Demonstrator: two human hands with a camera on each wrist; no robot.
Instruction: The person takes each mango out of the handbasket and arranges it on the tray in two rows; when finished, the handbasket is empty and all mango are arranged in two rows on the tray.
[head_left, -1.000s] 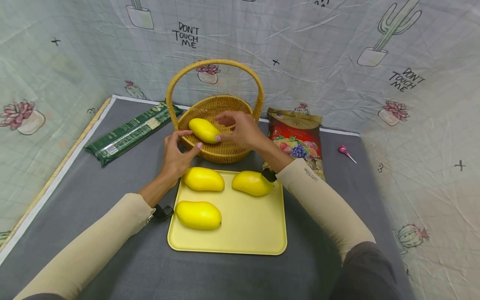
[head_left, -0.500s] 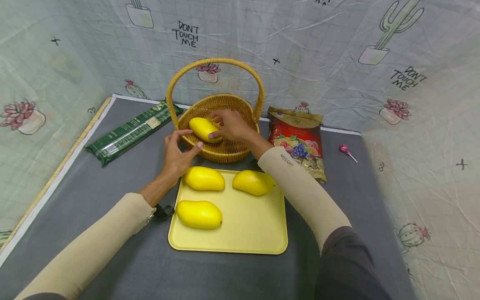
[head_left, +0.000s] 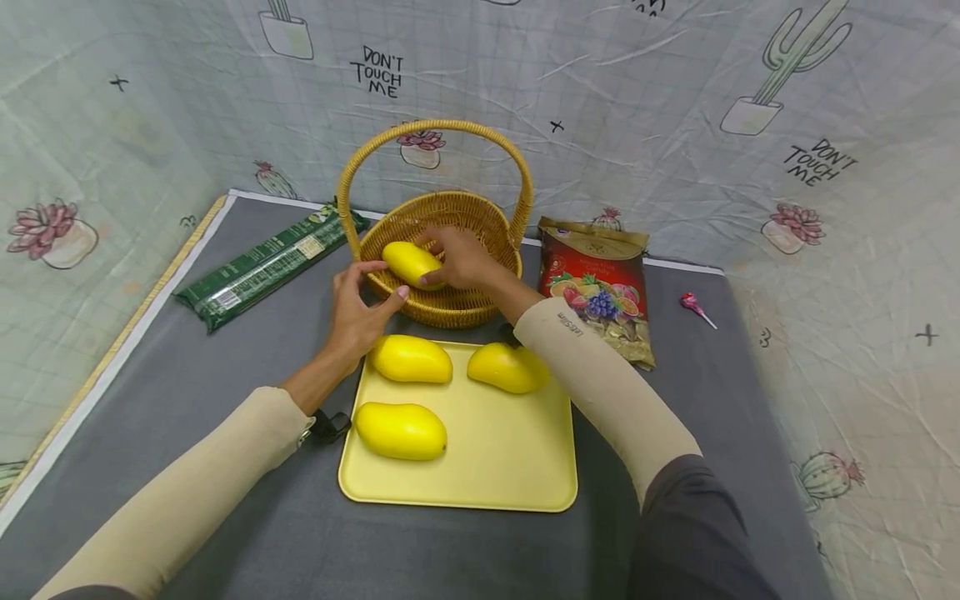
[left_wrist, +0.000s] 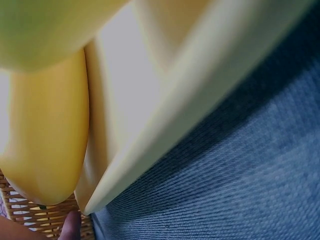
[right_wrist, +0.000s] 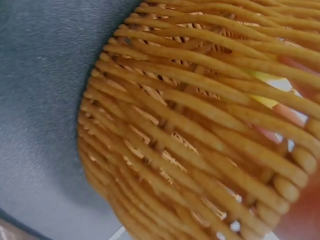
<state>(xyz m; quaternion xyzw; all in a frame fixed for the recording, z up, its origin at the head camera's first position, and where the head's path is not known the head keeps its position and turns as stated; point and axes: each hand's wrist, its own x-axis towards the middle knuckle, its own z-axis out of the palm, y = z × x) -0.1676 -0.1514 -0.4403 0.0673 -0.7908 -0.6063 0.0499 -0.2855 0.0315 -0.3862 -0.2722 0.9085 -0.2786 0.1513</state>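
Observation:
A yellow mango (head_left: 411, 265) lies tilted inside the wicker basket (head_left: 450, 315) with its tall arched handle. My right hand (head_left: 461, 258) reaches over the front rim and holds the mango's right end, thumb on the near side and fingers behind. In the right wrist view the basket's woven wall (right_wrist: 175, 115) covers most of that hand, with bits of yellow showing through the gaps. My left hand (head_left: 356, 308) grips the basket's front left rim between thumb and fingers. In the left wrist view, a fingertip (left_wrist: 71, 226) shows against the weave.
Before the basket is a pale yellow tray (head_left: 502, 467) bearing a mango (head_left: 411, 359) at back left, another mango (head_left: 506, 368) at back right and a third mango (head_left: 401, 431) at front left. Left lies a green packet (head_left: 262, 271); right, a red candy bag (head_left: 596, 283) and a lollipop (head_left: 697, 308).
My right hand has shifted left along the mango, and its forearm has swung inward over the tray's right mango. The left hand keeps its place at the basket rim.

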